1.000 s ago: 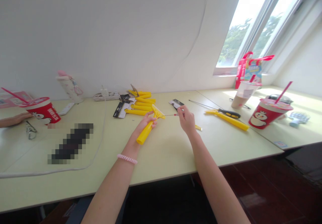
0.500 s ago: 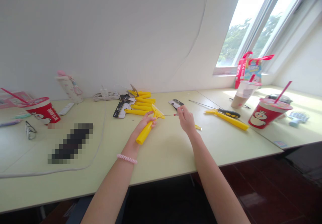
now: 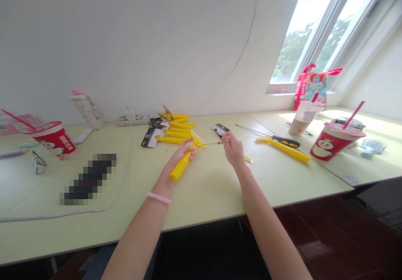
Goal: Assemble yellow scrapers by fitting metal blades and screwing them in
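Left hand (image 3: 183, 151) curled shut round the handle of a yellow scraper (image 3: 181, 166), blade end pointing away. Right hand (image 3: 233, 149) pinches a thin steel tool (image 3: 213, 143) between fingertips, its tip just at the scraper's head. Loose yellow handles (image 3: 176, 128) lie beyond on the desk (image 3: 207, 192); screwdriver (image 3: 285, 141) off to the right.

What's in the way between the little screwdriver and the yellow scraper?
Nothing visible is in the way. The small screwdriver in the right hand points at the head of the yellow scraper in the left hand. Its tip is right beside the head, though I can't tell whether they touch.
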Tool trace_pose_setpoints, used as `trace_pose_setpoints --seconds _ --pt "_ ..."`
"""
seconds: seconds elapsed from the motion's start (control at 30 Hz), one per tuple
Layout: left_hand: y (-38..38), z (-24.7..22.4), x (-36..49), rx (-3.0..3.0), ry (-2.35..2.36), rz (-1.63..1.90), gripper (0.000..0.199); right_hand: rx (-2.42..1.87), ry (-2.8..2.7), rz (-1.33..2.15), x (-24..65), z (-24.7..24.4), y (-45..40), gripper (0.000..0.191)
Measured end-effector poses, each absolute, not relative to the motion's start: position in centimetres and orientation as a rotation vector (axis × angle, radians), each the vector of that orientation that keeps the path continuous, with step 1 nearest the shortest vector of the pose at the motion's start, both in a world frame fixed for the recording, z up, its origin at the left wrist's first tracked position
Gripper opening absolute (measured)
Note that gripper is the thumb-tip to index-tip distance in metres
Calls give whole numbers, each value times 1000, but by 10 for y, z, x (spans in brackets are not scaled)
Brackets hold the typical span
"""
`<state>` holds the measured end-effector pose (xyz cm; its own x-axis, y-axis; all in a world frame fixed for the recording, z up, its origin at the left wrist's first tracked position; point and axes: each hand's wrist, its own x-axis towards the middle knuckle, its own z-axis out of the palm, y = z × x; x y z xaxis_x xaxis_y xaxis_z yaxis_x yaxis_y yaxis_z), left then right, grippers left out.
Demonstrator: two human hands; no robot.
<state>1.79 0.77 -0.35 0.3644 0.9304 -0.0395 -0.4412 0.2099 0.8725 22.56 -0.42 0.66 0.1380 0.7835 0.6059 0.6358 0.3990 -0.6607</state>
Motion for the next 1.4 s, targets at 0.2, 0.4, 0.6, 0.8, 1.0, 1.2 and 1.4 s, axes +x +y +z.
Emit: trace_pose_setpoints --seconds 0.2,0.4,0.6,0.8,1.0,1.2,1.4 --pt "8 -3 18 909 689 1063 63 -1264 -1615 173 226 6 -4 7" --pt "10 -5 18 882 706 1055 64 -1222 -1603 176 224 3 -2 17" --pt "10 -5 18 883 700 1062 63 -1298 -1614 198 225 6 -3 18" --pt "10 -5 17 873 699 1055 64 -1251 -1649 186 226 6 -3 11" --pt "7 -3 18 885 725 1039 62 -1309 -1628 205 225 5 -3 16" --pt "4 3 19 894 754 1051 59 -1379 -1629 213 225 8 -5 23" --pt "5 2 18 884 732 1037 59 -1331 -1662 157 226 8 -5 14"
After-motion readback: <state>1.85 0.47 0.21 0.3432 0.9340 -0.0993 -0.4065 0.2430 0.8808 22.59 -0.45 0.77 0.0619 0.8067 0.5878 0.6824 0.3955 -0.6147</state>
